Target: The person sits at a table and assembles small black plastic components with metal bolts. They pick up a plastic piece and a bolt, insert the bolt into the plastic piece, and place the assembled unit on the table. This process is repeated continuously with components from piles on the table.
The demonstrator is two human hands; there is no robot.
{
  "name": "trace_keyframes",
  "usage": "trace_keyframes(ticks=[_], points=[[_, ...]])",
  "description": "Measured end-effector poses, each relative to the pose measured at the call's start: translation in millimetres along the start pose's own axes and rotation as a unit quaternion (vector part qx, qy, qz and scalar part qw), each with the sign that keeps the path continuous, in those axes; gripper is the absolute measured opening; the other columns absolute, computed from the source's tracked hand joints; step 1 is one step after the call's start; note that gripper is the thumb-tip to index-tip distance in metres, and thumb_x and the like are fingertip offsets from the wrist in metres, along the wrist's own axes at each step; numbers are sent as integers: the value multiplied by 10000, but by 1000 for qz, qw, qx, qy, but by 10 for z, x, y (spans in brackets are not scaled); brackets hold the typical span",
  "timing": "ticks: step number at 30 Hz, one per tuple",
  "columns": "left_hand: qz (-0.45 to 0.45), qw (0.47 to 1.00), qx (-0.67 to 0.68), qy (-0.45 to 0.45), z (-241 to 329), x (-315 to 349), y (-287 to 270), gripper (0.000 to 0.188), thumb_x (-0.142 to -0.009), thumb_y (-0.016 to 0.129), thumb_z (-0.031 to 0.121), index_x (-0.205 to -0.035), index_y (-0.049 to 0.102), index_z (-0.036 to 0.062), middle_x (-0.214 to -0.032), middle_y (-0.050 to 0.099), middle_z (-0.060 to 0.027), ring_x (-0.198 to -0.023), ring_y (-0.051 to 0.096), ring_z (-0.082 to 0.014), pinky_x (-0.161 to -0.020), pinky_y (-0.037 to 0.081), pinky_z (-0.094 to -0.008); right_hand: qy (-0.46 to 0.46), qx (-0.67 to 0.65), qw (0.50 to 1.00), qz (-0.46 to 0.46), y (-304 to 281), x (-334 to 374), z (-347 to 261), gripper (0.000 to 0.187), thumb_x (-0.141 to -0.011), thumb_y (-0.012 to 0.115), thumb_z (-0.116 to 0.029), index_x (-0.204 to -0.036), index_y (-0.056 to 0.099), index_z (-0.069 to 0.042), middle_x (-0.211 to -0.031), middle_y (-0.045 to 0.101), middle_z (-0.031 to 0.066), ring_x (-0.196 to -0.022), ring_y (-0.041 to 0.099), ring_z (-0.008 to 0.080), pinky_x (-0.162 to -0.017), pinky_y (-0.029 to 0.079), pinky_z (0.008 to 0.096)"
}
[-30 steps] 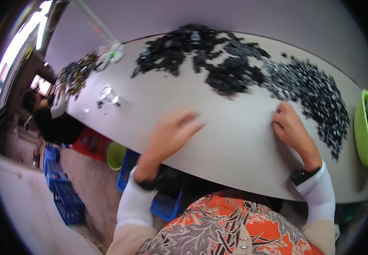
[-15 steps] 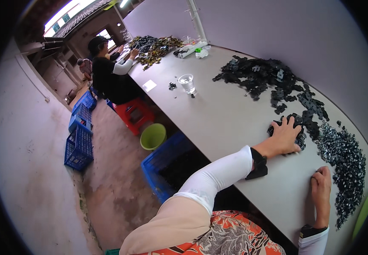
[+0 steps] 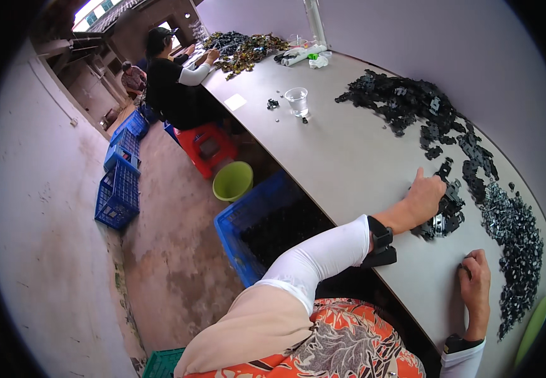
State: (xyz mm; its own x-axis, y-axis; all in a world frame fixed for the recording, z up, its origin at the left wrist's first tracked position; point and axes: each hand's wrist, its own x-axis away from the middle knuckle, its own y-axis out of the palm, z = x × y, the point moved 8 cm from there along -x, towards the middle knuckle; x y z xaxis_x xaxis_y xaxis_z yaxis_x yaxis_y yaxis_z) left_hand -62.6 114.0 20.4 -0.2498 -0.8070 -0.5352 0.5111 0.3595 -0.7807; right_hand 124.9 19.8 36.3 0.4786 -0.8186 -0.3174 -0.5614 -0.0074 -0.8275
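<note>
My left hand (image 3: 425, 198) is over a small heap of black plastic parts (image 3: 450, 211) on the table. Its fingers are curled in among the parts, and whatever they grip is hidden under the hand. My right hand (image 3: 476, 280) rests closed on the tabletop nearer to me; a dark spot shows at its curled fingers, too small to name. Beside it on the right lies a long pile of small shiny metal-and-black pieces (image 3: 517, 246). A bigger spread of flat black parts (image 3: 399, 101) lies farther back along the wall.
A clear plastic cup (image 3: 297, 101) stands on the table (image 3: 342, 164), near a white card (image 3: 235, 102). Left of the table edge are a blue crate (image 3: 230, 249), a green bucket (image 3: 233, 181) and a co-worker on a red stool (image 3: 207, 148). Blue baskets (image 3: 117, 195) line the wall.
My left hand has gone from spread fingers on top of the small heap to curled ones at its left side, uncovering more parts. My right hand stays closed in place. The view has shifted slightly.
</note>
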Motion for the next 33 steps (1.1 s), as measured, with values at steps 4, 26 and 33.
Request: trace_keyframes(ticks=[4, 26, 33], points=[[50, 998, 26, -17, 23, 16, -200, 63, -715, 580, 4, -770, 608, 17, -929, 602, -156, -918, 582, -301, -962, 349, -535, 19, 3, 1000, 25, -19, 39, 10, 105, -691, 573, 92, -778, 549, 39, -879, 513, 150, -739, 538, 324, -641, 442, 391], [-174, 661, 665, -301, 731, 200, 216, 103, -822, 592, 6, -919, 562, -6, -858, 653, -106, -665, 685, -199, -496, 565, -264, 74, -117, 984, 109, -413, 388, 70, 199, -701, 697, 49, -864, 594, 1, -908, 559, 80, -618, 562, 152, -526, 455, 265], [-233, 637, 667, -310, 926, 316, 490, 139, -847, 615, 54, -969, 588, -8, -851, 644, -74, -669, 663, -155, -512, 555, -247, 64, -227, 961, 146, -423, 399, 73, 232, -715, 679, 78, -921, 591, 20, -952, 549, 85, -668, 564, 98, -517, 463, 230]])
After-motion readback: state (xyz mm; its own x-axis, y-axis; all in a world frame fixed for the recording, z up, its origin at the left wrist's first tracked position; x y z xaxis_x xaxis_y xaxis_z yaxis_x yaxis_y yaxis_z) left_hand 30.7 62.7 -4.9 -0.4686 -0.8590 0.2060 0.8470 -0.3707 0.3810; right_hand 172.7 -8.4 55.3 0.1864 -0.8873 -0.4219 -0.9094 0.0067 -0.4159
